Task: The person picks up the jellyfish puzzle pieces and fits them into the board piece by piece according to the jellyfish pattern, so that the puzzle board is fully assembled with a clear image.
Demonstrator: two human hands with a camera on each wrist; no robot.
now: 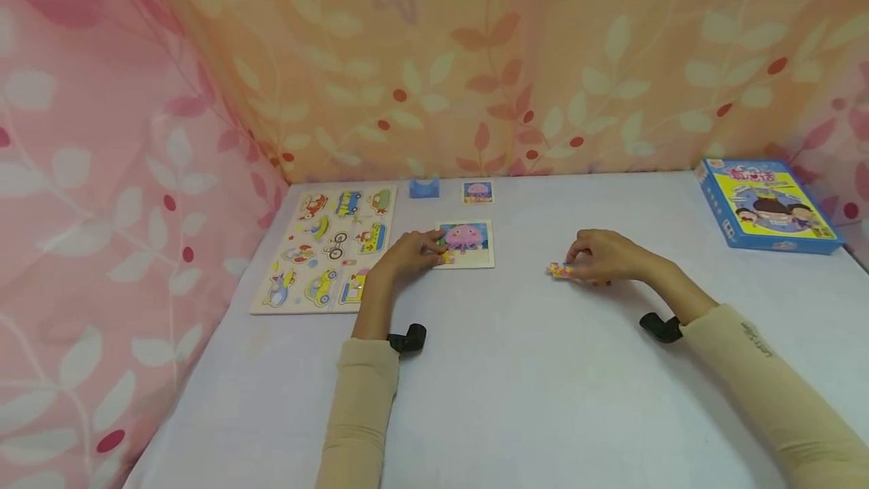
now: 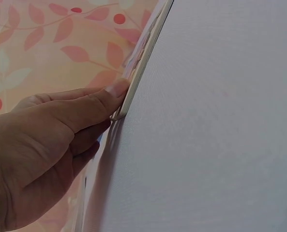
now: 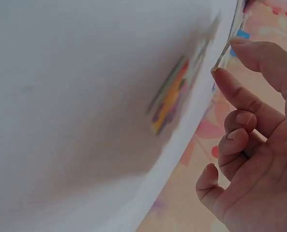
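Observation:
A small framed jigsaw tray with a pink octopus picture lies mid-table. At its left edge my left hand holds the frame; in the left wrist view the thumb presses the tray's edge, other fingers partly hidden behind. A yellow-orange piece sits at the tray's lower left by the fingertips. To the right, my right hand pinches a colourful jigsaw piece between thumb and index finger, seen edge-on in the right wrist view. Another jigsaw piece lies on the table below that hand.
A wooden vehicle puzzle board lies to the left, partly behind the left forearm. Behind the tray are a blue stand and a small octopus card. A blue-and-yellow box lies at the far right. Patterned curtains border the table.

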